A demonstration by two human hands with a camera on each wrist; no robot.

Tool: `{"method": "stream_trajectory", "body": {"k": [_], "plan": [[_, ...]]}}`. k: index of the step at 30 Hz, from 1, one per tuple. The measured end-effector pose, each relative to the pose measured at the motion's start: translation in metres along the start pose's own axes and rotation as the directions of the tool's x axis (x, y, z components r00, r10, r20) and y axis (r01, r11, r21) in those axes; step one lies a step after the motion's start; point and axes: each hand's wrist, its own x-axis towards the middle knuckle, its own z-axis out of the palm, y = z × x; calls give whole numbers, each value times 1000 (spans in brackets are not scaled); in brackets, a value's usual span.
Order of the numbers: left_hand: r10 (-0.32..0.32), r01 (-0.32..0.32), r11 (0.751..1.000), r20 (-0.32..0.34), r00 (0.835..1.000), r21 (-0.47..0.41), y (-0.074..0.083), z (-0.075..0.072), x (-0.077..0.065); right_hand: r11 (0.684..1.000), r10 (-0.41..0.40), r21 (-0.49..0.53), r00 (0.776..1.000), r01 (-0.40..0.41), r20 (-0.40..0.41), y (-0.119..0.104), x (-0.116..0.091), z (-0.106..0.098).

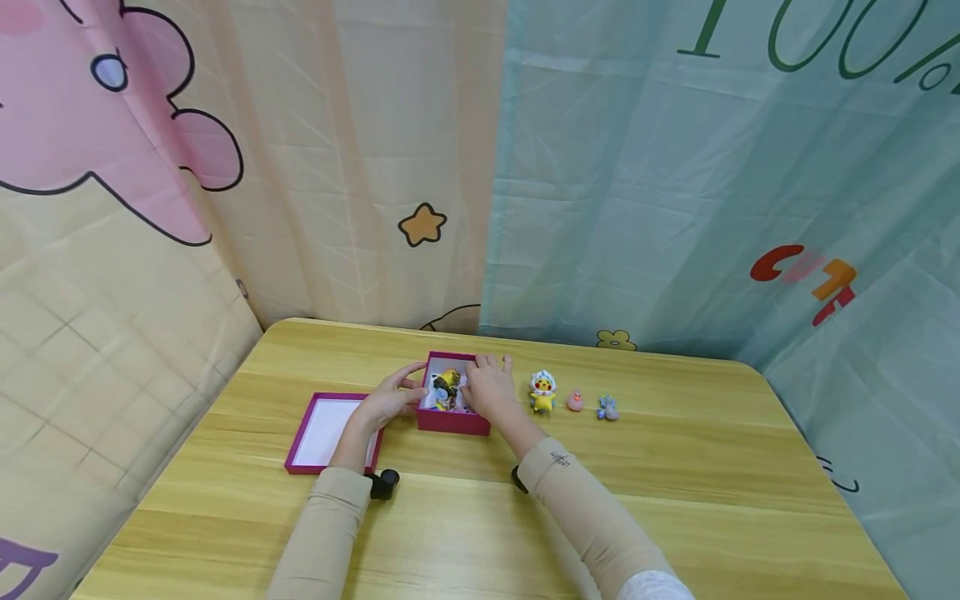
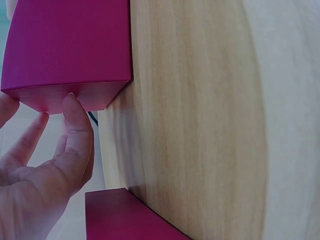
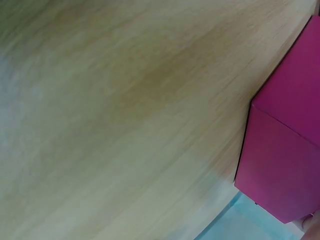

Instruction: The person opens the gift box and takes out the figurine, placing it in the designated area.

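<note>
A magenta box point(image 1: 453, 422) with a white inside stands on the table, holding several small toy figures point(image 1: 446, 390), one of them yellow and black. Against its left wall rest the fingertips and thumb of my left hand point(image 1: 387, 401); the left wrist view shows this hand point(image 2: 47, 172) with its fingers slightly bent and touching the magenta side. My right hand point(image 1: 491, 387) reaches over the right wall into the box. Its fingertips are hidden there, so whether they pinch a figure does not show. Only a sliver of that hand point(image 3: 313, 229) appears in the right wrist view.
The box's lid point(image 1: 327, 431) lies inside-up at the left, partly under my left forearm. Right of the box stand a yellow figure with a white flower-like hood point(image 1: 542, 392), a small pink figure point(image 1: 574, 401) and a blue-grey figure point(image 1: 608, 408). Curtains point(image 1: 360, 167) hang behind the table.
</note>
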Motion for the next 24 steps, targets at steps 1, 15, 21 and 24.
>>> {"method": "stream_trajectory", "body": {"k": [1,15,21,24], "plan": [[0,0,1000,1,1000,1,0,0,0,1000,-4,1,1000,4,-1,1,0,0],[-9,9,1000,-5,1000,-2,2,1,-2,984,-152,-79,984,160,92,11,-1,-16],[-12,12,1000,-8,1000,4,2,1,-2,967,-174,-159,972,198,155,11,1,-19],[-17,17,1000,-6,1000,4,2,0,-1,960,-174,-187,969,206,178,11,2,-18]]}}
